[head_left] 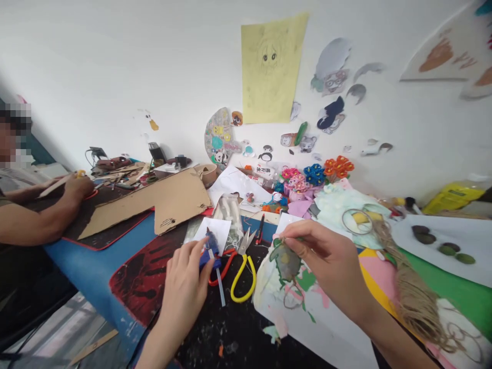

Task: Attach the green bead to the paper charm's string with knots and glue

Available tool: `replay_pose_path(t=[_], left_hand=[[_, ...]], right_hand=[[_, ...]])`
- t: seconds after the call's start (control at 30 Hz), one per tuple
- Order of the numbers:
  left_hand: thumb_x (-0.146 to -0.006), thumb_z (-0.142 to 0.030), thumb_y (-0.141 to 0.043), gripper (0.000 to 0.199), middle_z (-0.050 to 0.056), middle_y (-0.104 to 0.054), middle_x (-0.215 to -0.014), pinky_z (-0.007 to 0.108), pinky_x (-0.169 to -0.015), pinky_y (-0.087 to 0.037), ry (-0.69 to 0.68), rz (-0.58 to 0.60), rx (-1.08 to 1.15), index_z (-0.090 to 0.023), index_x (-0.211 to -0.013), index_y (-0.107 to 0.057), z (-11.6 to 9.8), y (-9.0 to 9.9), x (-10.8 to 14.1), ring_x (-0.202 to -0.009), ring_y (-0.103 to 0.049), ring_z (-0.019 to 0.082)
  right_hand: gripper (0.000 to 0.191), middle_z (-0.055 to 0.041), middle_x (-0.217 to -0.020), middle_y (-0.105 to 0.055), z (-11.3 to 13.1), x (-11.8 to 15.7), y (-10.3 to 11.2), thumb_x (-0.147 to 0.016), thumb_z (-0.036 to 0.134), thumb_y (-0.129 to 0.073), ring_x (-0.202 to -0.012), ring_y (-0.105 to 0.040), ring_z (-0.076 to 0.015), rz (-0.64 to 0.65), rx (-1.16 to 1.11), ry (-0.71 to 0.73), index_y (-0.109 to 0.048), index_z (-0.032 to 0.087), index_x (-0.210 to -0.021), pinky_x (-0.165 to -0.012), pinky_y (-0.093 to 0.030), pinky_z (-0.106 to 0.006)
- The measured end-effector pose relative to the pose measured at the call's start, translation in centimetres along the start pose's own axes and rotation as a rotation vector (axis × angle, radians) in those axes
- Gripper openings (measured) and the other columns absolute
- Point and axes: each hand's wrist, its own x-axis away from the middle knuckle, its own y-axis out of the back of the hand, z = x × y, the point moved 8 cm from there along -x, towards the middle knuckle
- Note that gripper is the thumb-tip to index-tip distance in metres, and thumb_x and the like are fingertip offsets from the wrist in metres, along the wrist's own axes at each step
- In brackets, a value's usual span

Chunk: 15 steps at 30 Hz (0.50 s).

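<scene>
My left hand (188,279) is closed around a blue glue gun (209,256) with a clear glue stick jutting from its back. Between the thumb and fingers of my right hand (319,256) hangs a small grey-green piece (287,262) with green edging, over a paint-stained white sheet (319,328). Scissors with one red and one yellow handle (243,287) lie open between my hands, and a dark pen (261,229) rests just behind them. A loop of thin cord (293,296) shows below the small piece.
Cut cardboard (180,197) lies at the left back, near another person's arms (46,210). Crocheted flowers (315,174) stand by the wall. A twine bundle (413,287), a metal ring (356,221) and a yellow bottle (455,193) are at the right.
</scene>
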Motion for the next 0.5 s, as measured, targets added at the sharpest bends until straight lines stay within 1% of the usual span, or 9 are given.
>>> replay_pose_path(t=[0.03,0.1,0.17,0.2,0.23,0.3,0.33,0.4,0.5], left_hand=[[-0.100,-0.028,-0.052,0.026,0.012,-0.065,-0.115,0.042,-0.089,-0.048,-0.026,-0.033,0.184,-0.019,-0.122,-0.062,-1.9,0.9,-1.3,-0.101,-0.061,0.027],[-0.100,-0.025,-0.053,0.016,0.006,-0.068,-0.102,0.031,-0.079,-0.049,-0.082,-0.038,0.555,-0.021,-0.108,-0.067,-6.0,2.4,-4.5,-0.088,-0.063,0.018],[-0.099,-0.025,-0.057,0.014,0.004,-0.070,-0.093,0.028,-0.078,-0.048,-0.125,-0.014,0.820,-0.021,-0.100,-0.070,-9.7,3.7,-7.9,-0.085,-0.063,0.016],[-0.097,-0.026,-0.059,0.013,0.003,-0.071,-0.090,0.027,-0.078,-0.047,-0.116,0.031,0.933,-0.020,-0.097,-0.071,-11.2,3.9,-9.6,-0.082,-0.063,0.014],[-0.095,-0.026,-0.063,0.012,0.003,-0.071,-0.087,0.026,-0.074,-0.047,-0.119,0.135,1.051,-0.019,-0.097,-0.072,-12.7,3.6,-11.1,-0.079,-0.062,0.013],[-0.089,-0.029,-0.072,0.014,0.003,-0.069,-0.081,0.024,-0.067,-0.046,-0.181,0.476,1.274,-0.015,-0.089,-0.073,-16.3,2.4,-12.8,-0.072,-0.059,0.012],[-0.086,-0.030,-0.075,0.015,0.002,-0.066,-0.077,0.022,-0.063,-0.044,-0.194,0.584,1.349,-0.014,-0.087,-0.073,-17.4,2.1,-13.3,-0.068,-0.056,0.011],[-0.083,-0.028,-0.078,0.015,0.001,-0.064,-0.072,0.021,-0.059,-0.041,-0.228,0.703,1.471,-0.014,-0.085,-0.072,-19.1,1.6,-13.9,-0.064,-0.053,0.009],[-0.082,-0.023,-0.079,0.012,0.000,-0.063,-0.070,0.019,-0.056,-0.040,-0.276,0.763,1.580,-0.014,-0.083,-0.072,-20.6,1.1,-14.0,-0.062,-0.052,0.008]], right_hand=[[0.008,-0.0004,-0.087,-0.073,0.7,-0.2,0.5,-0.092,0.025,-0.065,-0.080,-0.067,-0.0120,-0.028,0.011,0.046,-0.071,0.023,-0.087,-0.071,-0.056,-0.021],[0.007,0.0005,-0.086,-0.072,2.1,-0.7,1.6,-0.092,0.022,-0.066,-0.079,-0.066,-0.0112,-0.090,0.023,0.122,-0.071,0.024,-0.087,-0.070,-0.056,-0.020],[0.007,0.0012,-0.084,-0.071,3.3,-1.0,2.9,-0.091,0.021,-0.067,-0.077,-0.066,-0.0107,-0.137,0.021,0.160,-0.071,0.024,-0.087,-0.069,-0.056,-0.019],[0.007,0.0013,-0.084,-0.071,3.8,-1.1,3.5,-0.091,0.020,-0.067,-0.076,-0.066,-0.0106,-0.146,0.017,0.170,-0.071,0.024,-0.086,-0.068,-0.056,-0.019],[0.008,0.0015,-0.083,-0.071,4.3,-1.2,4.1,-0.091,0.019,-0.068,-0.075,-0.065,-0.0105,-0.149,0.009,0.180,-0.071,0.024,-0.086,-0.066,-0.056,-0.019],[0.009,0.0017,-0.082,-0.071,5.0,-1.2,5.4,-0.090,0.017,-0.069,-0.074,-0.065,-0.0105,-0.156,-0.011,0.206,-0.071,0.025,-0.086,-0.065,-0.055,-0.019],[0.009,0.0018,-0.083,-0.071,5.3,-1.2,6.1,-0.090,0.017,-0.069,-0.076,-0.065,-0.0107,-0.164,-0.022,0.223,-0.072,0.025,-0.086,-0.066,-0.055,-0.020],[0.011,0.0016,-0.083,-0.070,5.7,-1.1,7.3,-0.090,0.015,-0.069,-0.079,-0.066,-0.0116,-0.182,-0.042,0.257,-0.072,0.025,-0.087,-0.068,-0.054,-0.021],[0.011,0.0011,-0.083,-0.069,6.0,-0.9,8.6,-0.090,0.015,-0.069,-0.080,-0.065,-0.0129,-0.177,-0.042,0.299,-0.072,0.026,-0.088,-0.068,-0.053,-0.024]])
